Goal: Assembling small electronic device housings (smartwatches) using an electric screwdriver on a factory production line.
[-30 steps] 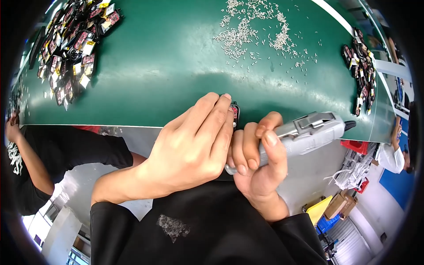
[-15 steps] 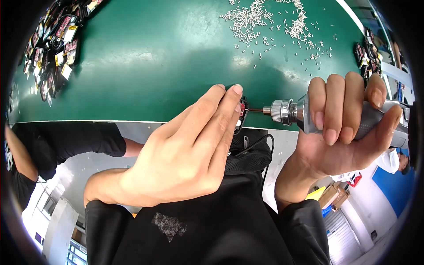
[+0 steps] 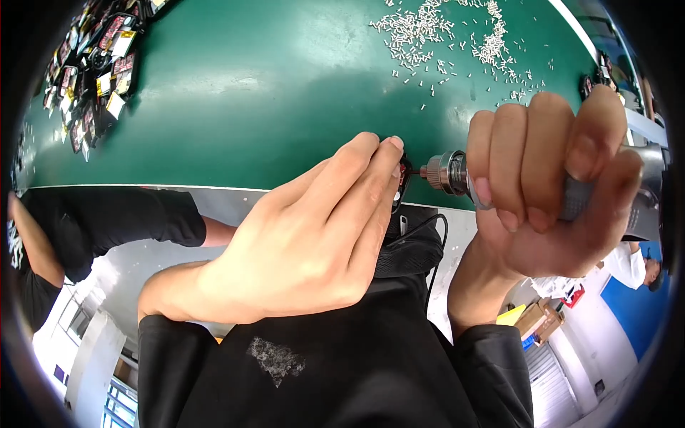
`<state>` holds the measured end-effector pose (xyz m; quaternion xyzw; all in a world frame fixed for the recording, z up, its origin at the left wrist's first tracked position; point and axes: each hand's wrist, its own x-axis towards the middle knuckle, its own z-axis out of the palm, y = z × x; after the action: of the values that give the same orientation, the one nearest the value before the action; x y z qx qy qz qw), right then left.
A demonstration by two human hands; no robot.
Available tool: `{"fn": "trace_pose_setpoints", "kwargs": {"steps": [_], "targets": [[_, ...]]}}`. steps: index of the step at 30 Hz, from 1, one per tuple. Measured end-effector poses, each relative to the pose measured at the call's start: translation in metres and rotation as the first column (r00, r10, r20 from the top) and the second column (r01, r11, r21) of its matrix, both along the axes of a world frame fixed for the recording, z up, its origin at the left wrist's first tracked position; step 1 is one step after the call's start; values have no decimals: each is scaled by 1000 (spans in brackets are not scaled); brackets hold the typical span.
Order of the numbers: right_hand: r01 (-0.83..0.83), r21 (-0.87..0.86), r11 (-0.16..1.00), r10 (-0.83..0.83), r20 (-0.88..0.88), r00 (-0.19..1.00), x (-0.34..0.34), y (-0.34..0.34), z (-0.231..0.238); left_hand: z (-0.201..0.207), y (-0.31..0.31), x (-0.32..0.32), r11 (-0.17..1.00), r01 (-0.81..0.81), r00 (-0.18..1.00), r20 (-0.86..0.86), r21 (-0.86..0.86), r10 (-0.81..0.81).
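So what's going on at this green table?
A person's left hand covers most of a small black device at the edge of the table. The right hand grips a grey power screwdriver, its thin tip at the device. Small metal pieces, probably screws, lie scattered beyond, and similar devices are heaped on the left.

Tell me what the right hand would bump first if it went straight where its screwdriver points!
Probably the little black gadget, partly covered by the left hand; the screwdriver seems to reach it, though depth is unclear.
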<state>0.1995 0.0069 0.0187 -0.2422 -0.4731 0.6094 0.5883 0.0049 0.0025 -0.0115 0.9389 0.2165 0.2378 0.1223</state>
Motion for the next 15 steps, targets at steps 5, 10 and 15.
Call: {"fn": "trace_pose_setpoints", "kwargs": {"steps": [5, 10, 15], "targets": [[-7, 112, 994, 2, 49, 999, -22, 10, 9, 15, 4, -11, 999, 16, 995, -99, -40, -20], [63, -4, 998, -63, -177, 982, -17, 3, -1, 16, 0, -9, 1000, 18, 996, -82, -10, -19], [299, 60, 952, -257, -364, 895, 13, -27, 2, 32, 21, -40, 987, -157, 983, -88, 25, 159]]}}
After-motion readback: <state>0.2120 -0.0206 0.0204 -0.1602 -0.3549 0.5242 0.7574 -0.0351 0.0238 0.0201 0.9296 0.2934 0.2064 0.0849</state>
